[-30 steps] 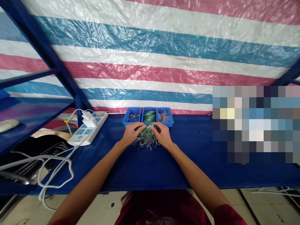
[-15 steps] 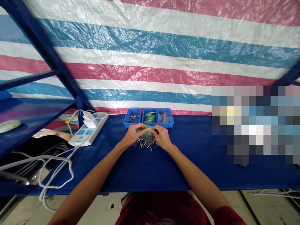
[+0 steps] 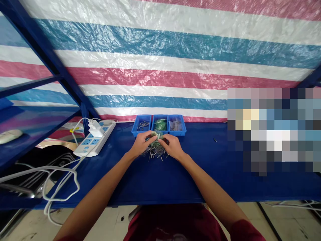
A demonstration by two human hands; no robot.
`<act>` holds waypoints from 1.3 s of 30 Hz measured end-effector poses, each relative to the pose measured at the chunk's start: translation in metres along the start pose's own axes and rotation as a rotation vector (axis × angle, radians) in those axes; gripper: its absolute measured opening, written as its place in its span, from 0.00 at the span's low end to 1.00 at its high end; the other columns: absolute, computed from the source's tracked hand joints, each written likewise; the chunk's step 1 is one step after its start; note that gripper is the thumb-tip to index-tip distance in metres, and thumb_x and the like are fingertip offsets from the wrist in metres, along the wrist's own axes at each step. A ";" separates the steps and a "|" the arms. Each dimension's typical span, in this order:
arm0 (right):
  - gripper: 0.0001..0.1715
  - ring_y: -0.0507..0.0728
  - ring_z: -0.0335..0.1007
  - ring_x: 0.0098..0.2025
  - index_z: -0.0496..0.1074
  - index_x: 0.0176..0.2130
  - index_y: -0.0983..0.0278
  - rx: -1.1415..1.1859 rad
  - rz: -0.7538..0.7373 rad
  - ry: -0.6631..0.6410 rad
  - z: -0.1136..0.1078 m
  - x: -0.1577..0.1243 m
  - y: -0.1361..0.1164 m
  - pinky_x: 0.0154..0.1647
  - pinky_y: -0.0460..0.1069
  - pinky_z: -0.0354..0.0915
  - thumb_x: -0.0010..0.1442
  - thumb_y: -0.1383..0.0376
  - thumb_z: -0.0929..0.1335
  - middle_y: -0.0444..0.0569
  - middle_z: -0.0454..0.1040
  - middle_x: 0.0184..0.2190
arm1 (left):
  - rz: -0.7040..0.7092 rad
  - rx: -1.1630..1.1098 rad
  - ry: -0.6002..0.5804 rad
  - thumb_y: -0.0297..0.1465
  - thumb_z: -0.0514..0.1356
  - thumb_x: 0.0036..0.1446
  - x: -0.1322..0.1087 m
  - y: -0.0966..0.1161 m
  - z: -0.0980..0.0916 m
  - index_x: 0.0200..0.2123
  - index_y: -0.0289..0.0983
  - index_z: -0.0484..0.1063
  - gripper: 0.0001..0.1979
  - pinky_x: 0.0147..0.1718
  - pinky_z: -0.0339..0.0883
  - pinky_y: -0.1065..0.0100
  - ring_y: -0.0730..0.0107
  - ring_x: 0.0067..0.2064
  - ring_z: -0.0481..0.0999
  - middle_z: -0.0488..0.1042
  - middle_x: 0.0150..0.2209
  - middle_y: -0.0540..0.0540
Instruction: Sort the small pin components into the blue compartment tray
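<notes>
My left hand (image 3: 142,144) and my right hand (image 3: 174,146) are close together above the table, fingertips pinched on either side of a small, clear, greenish plastic bag (image 3: 158,135). Whether anything is inside the bag is too small to tell. Right below the hands lies a pile of thin dark and silvery metal pins (image 3: 157,154), with clear plastic about it. Fingers hide part of both the bag and the pile. Just behind are three joined blue bins: the left bin (image 3: 133,130) has some metal pins, the middle bin (image 3: 160,133) green packets, the right bin (image 3: 184,129) clear plastic bags.
A white power strip (image 3: 96,140) with a plugged-in charger (image 3: 96,129) stands at the left, its white cables (image 3: 62,170) looping over the table edge. One loose pin (image 3: 215,140) lies to the right on the blue table (image 3: 200,167). A blurred-out area covers the far right.
Both hands stay in place over the pile. The fingertips have shifted slightly, and more of the greenish bag shows between them. The view has moved a little.
</notes>
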State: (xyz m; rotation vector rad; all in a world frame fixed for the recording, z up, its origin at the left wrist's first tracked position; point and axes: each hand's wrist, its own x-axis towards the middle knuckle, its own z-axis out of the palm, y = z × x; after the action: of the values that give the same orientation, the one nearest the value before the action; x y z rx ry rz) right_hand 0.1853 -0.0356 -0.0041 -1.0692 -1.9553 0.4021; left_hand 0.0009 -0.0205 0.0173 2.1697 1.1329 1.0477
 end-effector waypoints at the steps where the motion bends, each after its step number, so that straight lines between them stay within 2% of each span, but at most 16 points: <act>1: 0.17 0.53 0.63 0.27 0.69 0.29 0.64 -0.021 -0.001 -0.006 0.000 0.000 0.001 0.30 0.46 0.57 0.65 0.57 0.62 0.45 0.68 0.24 | 0.003 0.020 0.003 0.41 0.55 0.61 0.000 0.000 0.001 0.33 0.34 0.70 0.15 0.32 0.62 0.70 0.69 0.31 0.70 0.71 0.29 0.48; 5: 0.14 0.53 0.63 0.28 0.68 0.33 0.63 -0.026 0.012 -0.019 0.000 0.000 0.003 0.31 0.46 0.56 0.65 0.59 0.61 0.45 0.69 0.26 | 0.062 0.099 -0.008 0.39 0.51 0.63 0.000 0.000 0.006 0.40 0.35 0.67 0.14 0.36 0.64 0.68 0.67 0.35 0.71 0.72 0.34 0.46; 10: 0.12 0.52 0.63 0.28 0.68 0.34 0.63 -0.002 -0.020 -0.021 0.003 -0.002 0.005 0.32 0.46 0.57 0.64 0.58 0.63 0.45 0.69 0.28 | 0.173 0.146 -0.009 0.37 0.47 0.64 -0.003 -0.003 0.006 0.38 0.35 0.64 0.12 0.39 0.64 0.66 0.65 0.37 0.71 0.71 0.36 0.44; 15: 0.14 0.53 0.61 0.29 0.65 0.31 0.62 -0.068 -0.091 -0.027 0.005 -0.003 0.002 0.31 0.46 0.56 0.66 0.59 0.60 0.45 0.67 0.27 | 0.152 0.138 -0.014 0.37 0.47 0.64 0.002 -0.002 0.001 0.37 0.35 0.67 0.14 0.39 0.65 0.66 0.65 0.36 0.72 0.72 0.34 0.45; 19: 0.15 0.54 0.61 0.29 0.61 0.30 0.61 -0.105 -0.068 0.017 0.004 -0.001 0.004 0.31 0.47 0.56 0.67 0.60 0.58 0.46 0.67 0.28 | 0.110 0.121 -0.013 0.40 0.52 0.62 0.009 0.005 -0.002 0.39 0.35 0.69 0.14 0.38 0.66 0.65 0.63 0.37 0.74 0.75 0.35 0.45; 23: 0.14 0.54 0.62 0.29 0.58 0.29 0.61 -0.108 -0.056 0.009 0.003 0.001 0.008 0.30 0.47 0.55 0.66 0.61 0.59 0.46 0.66 0.27 | 0.003 -0.040 -0.003 0.39 0.55 0.61 0.007 0.008 0.002 0.48 0.36 0.68 0.16 0.37 0.68 0.65 0.64 0.35 0.76 0.75 0.35 0.46; 26: 0.14 0.54 0.62 0.28 0.59 0.28 0.61 -0.112 -0.036 -0.002 0.004 0.001 0.008 0.29 0.46 0.54 0.66 0.61 0.59 0.45 0.66 0.26 | -0.070 -0.256 0.043 0.39 0.59 0.59 0.003 0.006 0.008 0.54 0.37 0.63 0.22 0.33 0.70 0.67 0.67 0.31 0.75 0.73 0.30 0.49; 31: 0.17 0.53 0.63 0.26 0.64 0.29 0.62 -0.106 -0.024 0.012 0.004 -0.002 0.003 0.29 0.46 0.57 0.68 0.59 0.58 0.43 0.66 0.23 | -0.116 -0.497 0.093 0.40 0.62 0.56 0.002 -0.001 0.013 0.55 0.39 0.60 0.25 0.28 0.71 0.69 0.70 0.27 0.72 0.71 0.30 0.50; 34: 0.18 0.54 0.68 0.33 0.69 0.43 0.63 -0.088 -0.068 0.093 0.002 -0.004 0.000 0.36 0.47 0.63 0.69 0.63 0.54 0.49 0.71 0.32 | -0.149 -0.585 0.120 0.40 0.63 0.56 0.003 -0.005 0.011 0.55 0.40 0.58 0.27 0.24 0.67 0.72 0.75 0.23 0.69 0.68 0.26 0.53; 36: 0.20 0.55 0.69 0.41 0.64 0.54 0.63 -0.087 -0.126 0.146 0.001 -0.004 0.000 0.41 0.48 0.66 0.68 0.66 0.53 0.54 0.69 0.45 | -0.175 -0.647 0.086 0.40 0.64 0.55 0.002 -0.008 0.010 0.55 0.41 0.56 0.29 0.21 0.64 0.73 0.77 0.19 0.66 0.64 0.23 0.56; 37: 0.21 0.56 0.68 0.44 0.63 0.57 0.63 -0.097 -0.158 0.159 0.001 -0.003 0.000 0.42 0.49 0.67 0.68 0.67 0.55 0.56 0.66 0.50 | -0.187 -0.673 0.050 0.41 0.64 0.54 0.002 -0.008 0.009 0.55 0.41 0.55 0.30 0.20 0.62 0.74 0.78 0.18 0.64 0.63 0.21 0.58; 39: 0.20 0.58 0.67 0.48 0.65 0.56 0.62 -0.115 -0.211 0.170 0.002 -0.003 0.001 0.44 0.52 0.68 0.66 0.66 0.58 0.58 0.61 0.55 | -0.206 -0.701 -0.028 0.41 0.64 0.54 0.001 -0.008 0.009 0.56 0.42 0.54 0.30 0.19 0.60 0.75 0.79 0.17 0.62 0.61 0.19 0.60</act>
State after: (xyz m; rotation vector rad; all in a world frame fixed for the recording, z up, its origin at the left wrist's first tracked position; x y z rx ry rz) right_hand 0.1853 -0.0369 -0.0074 -0.9246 -1.9315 0.0815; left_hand 0.0047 -0.0156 0.0070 1.4794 0.7889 1.1043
